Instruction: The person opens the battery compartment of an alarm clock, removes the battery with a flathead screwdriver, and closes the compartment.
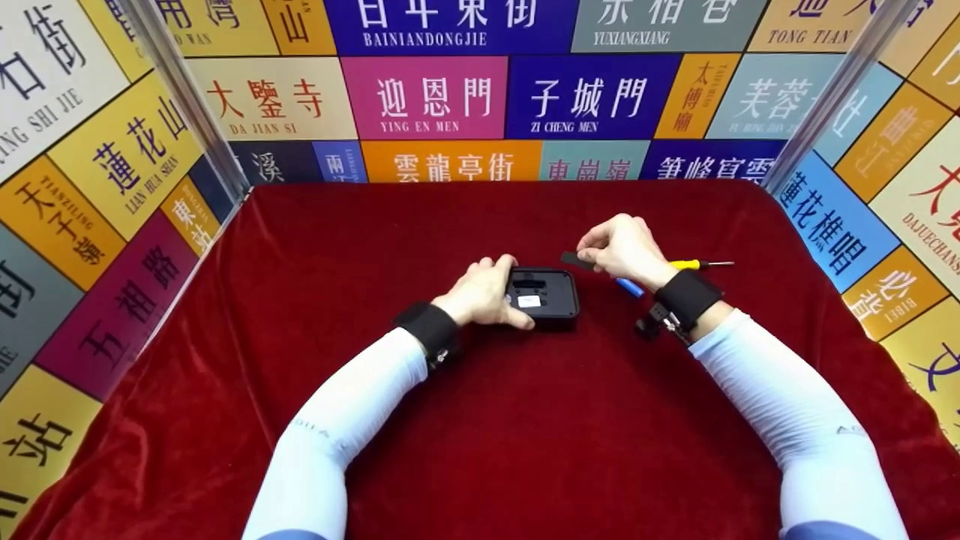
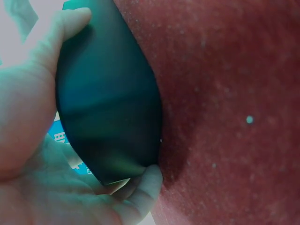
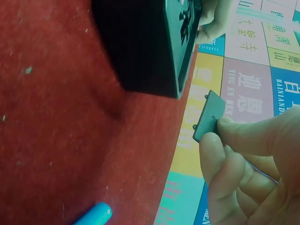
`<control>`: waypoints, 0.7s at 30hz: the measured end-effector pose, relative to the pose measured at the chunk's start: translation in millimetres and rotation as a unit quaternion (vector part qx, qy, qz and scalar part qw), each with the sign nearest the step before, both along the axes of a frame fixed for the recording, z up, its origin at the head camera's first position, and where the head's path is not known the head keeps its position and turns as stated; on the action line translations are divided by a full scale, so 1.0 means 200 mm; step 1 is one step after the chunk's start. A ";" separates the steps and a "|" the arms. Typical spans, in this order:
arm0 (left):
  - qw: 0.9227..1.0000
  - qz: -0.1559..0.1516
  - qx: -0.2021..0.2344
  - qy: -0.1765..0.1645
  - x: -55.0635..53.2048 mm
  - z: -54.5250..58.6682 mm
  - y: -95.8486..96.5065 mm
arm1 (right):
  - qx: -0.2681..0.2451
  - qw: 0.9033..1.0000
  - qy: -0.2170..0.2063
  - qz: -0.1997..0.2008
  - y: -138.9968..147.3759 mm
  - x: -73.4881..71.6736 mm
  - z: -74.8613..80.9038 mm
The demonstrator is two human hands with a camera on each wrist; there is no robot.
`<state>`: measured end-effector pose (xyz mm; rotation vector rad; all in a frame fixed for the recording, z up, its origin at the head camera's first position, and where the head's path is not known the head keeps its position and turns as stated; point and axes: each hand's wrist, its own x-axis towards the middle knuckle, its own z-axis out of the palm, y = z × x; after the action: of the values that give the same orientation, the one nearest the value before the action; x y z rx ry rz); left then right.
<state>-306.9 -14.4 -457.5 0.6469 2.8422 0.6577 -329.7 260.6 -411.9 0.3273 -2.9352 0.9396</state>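
A black rectangular device (image 1: 559, 300) lies on the red cloth with its underside up, showing a recessed slot and a white label. My left hand (image 1: 484, 292) grips its left end, thumb on the near edge and fingers at the far edge. In the left wrist view the smooth curved side of the device (image 2: 110, 93) fills the space between thumb and fingers. My right hand (image 1: 622, 247) pinches a small black cover (image 3: 209, 117) by one end, between thumb and index finger. Two small tabs show on the cover's edge. It is held apart from the device, just off its right far corner.
Beyond my right wrist lies a screwdriver with a yellow handle (image 1: 684, 265). A blue object (image 1: 630, 287), partly covered by that arm, rests on the cloth nearby. Red cloth (image 1: 525, 435) covers the table, and sign-patterned panels (image 1: 424, 97) stand behind and at both sides.
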 end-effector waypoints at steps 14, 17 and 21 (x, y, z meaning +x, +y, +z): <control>1.000 -0.006 -0.002 0.004 0.00 0.00 0.00 | -0.003 0.999 -0.012 0.044 -0.10 0.00 -0.02; 1.000 -0.004 -0.003 0.004 0.00 0.00 0.00 | 0.000 0.999 -0.014 0.051 -0.12 -0.01 -0.03; 1.000 -0.004 -0.002 0.005 0.00 0.00 0.00 | 0.001 0.998 -0.011 0.060 -0.16 -0.01 -0.04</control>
<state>-306.6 -15.1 -457.5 0.6618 2.8476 0.6490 -332.0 228.4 -420.2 0.5021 -2.9664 0.9595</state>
